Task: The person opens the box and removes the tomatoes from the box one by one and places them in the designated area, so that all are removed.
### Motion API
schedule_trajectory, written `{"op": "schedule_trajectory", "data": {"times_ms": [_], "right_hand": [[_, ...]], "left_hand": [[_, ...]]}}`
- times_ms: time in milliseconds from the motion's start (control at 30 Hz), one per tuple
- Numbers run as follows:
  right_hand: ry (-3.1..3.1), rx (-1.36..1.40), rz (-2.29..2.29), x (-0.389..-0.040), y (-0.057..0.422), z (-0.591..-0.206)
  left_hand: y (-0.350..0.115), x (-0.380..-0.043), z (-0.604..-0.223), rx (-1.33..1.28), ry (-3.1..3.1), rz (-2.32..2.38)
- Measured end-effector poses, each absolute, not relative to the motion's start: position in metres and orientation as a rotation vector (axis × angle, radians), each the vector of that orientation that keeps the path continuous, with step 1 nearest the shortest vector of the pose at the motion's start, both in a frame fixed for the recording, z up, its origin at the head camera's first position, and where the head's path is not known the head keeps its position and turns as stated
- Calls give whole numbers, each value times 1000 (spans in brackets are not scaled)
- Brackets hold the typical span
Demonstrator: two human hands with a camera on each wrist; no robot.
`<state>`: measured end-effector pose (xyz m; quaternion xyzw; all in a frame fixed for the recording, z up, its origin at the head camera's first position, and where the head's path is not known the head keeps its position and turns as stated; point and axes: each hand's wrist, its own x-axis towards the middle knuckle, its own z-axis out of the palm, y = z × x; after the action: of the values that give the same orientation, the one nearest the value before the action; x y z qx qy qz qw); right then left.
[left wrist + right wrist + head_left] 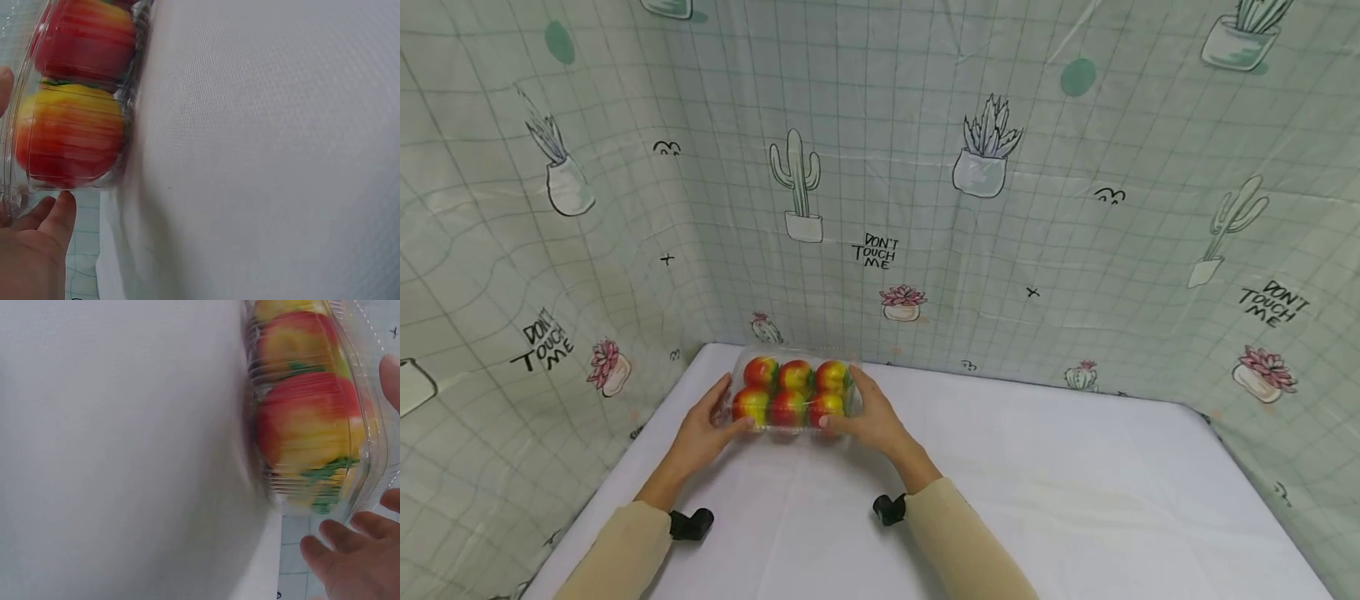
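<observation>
A clear plastic clamshell box (797,353) is at the far left of the white table, its lid down. Inside, in two rows, lie several red-and-yellow fruits (788,408) with green patches; their exact kind is unclear. My left hand (700,435) holds the box's left end, thumb at the near edge and fingers along the side. At the opposite end my right hand (877,418) grips it in the same way. Both wrist views show fingers at the box's ends, the left hand (34,250) and the right hand (365,559). Whether the base touches the cloth, I cannot tell.
The white-covered table (1037,475) extends to the right and towards me. Behind the box and at both sides hangs a pale green checked curtain (880,167) printed with potted cacti. Each sleeve cuff carries a black wrist device (691,525).
</observation>
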<state>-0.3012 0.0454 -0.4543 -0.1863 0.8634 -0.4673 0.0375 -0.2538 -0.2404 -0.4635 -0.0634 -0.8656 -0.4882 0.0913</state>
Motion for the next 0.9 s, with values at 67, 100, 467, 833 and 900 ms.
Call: {"op": "schedule_trajectory", "data": {"times_ms": [67, 100, 467, 833, 900], "right_hand": [[2646, -574, -1448, -301, 46, -454], [2642, -573, -1454, -301, 47, -454], [2641, -596, -1455, -302, 46, -453], [2639, -566, -1457, -296, 49, -457], [2641, -559, -1459, -296, 51, -456]], "left_hand": [[-240, -256, -463, -187, -2572, -1455], [-240, -256, -463, -182, -2578, -1454], [-239, -255, -461, -150, -2551, -1520], [-236, -250, -466, -156, -2509, -1630], [-235, -249, -466, -160, -2499, -1648]]}}
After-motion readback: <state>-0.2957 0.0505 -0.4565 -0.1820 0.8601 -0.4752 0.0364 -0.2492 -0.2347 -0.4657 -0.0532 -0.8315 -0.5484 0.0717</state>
